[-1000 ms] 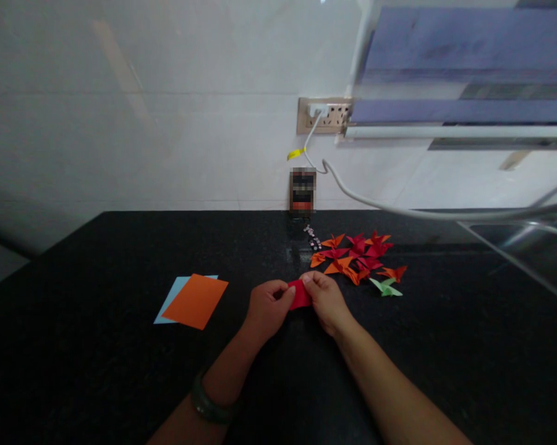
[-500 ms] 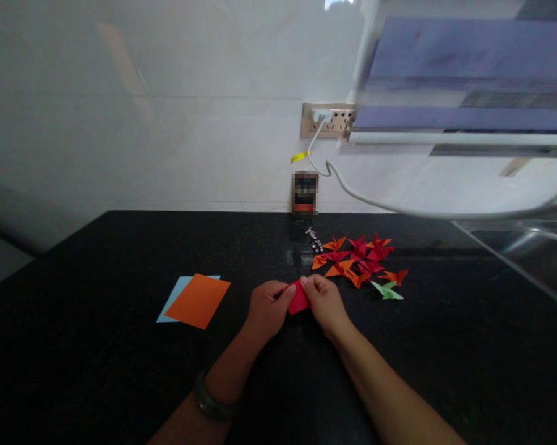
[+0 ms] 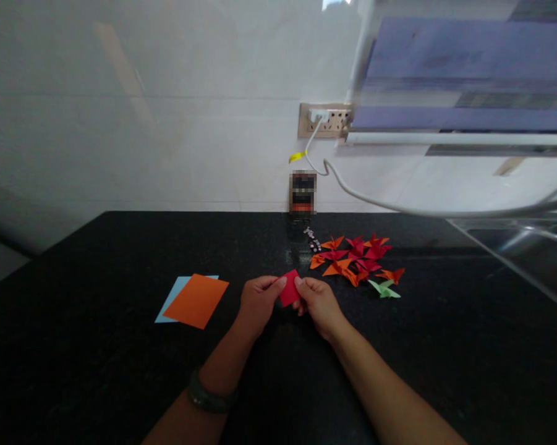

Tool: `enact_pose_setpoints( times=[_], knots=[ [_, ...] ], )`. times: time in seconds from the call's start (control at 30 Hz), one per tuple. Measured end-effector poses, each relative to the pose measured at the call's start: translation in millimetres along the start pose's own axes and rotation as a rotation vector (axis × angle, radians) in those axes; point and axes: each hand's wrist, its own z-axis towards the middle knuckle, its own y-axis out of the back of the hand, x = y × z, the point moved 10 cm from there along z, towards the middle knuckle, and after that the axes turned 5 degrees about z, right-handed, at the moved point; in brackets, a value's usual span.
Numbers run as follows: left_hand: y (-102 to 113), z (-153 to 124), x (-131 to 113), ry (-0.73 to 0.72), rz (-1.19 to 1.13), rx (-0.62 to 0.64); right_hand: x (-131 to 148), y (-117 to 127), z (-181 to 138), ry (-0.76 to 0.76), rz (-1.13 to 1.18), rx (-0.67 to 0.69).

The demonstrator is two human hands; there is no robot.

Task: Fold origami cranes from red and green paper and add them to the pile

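A small folded red paper [image 3: 289, 289] is held between both hands above the black countertop [image 3: 120, 247]. My left hand [image 3: 258, 301] pinches its left side, thumb on top. On the right side, my right hand [image 3: 319, 301] grips it between thumb and fingers, some fingertips showing beneath. Just beyond my right hand lies a group of folded paper cranes [image 3: 357, 259] in red and orange. A pale green paper crane [image 3: 384, 288] sits at their near right edge. To the left, an orange paper sheet [image 3: 197, 301] overlaps a light blue paper sheet [image 3: 170, 296].
A small dark box, blurred out, [image 3: 303, 193] stands against the wall, with a beaded strap [image 3: 312, 240] in front. A white cable [image 3: 375, 201] runs from the wall socket [image 3: 324, 120] toward the right. A metal sink [image 3: 528, 253] borders the counter at right.
The red paper has turned and shifted slightly left between my hands. My right fingers have moved, their tips now visible under its lower edge. The view has shifted a little.
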Motion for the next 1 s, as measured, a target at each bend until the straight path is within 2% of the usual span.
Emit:
enact_pose_setpoints(
  times=[0.2, 0.33, 0.5, 0.6, 0.73, 1.0],
  knots=[
    [-0.6, 0.8, 4.1, 0.024, -0.058, 0.0, 9.2, 12.0, 0.8, 0.089, -0.2, -0.099],
    [-3.4, 1.3, 5.1, 0.043, -0.1, 0.03, 16.4, 9.1, 1.9, 0.177, -0.254, -0.064],
    [-8.1, 1.7, 7.7, 0.111, -0.278, 0.071, 12.7, 2.4, 1.8, 0.143, -0.111, 0.005],
    [-17.6, -0.3, 9.0, 0.159, -0.388, 0.165, 8.0, -2.7, 1.4, 0.092, -0.053, 0.056],
    [-25.8, -3.5, 6.5, 0.132, -0.397, 0.269, 6.9, -7.4, 0.2, 0.07, -0.004, 0.11],
    [-30.4, -5.2, 6.0, 0.13, -0.375, 0.322, -3.8, -10.6, 0.4, -0.043, 0.184, 0.156]
  ],
)
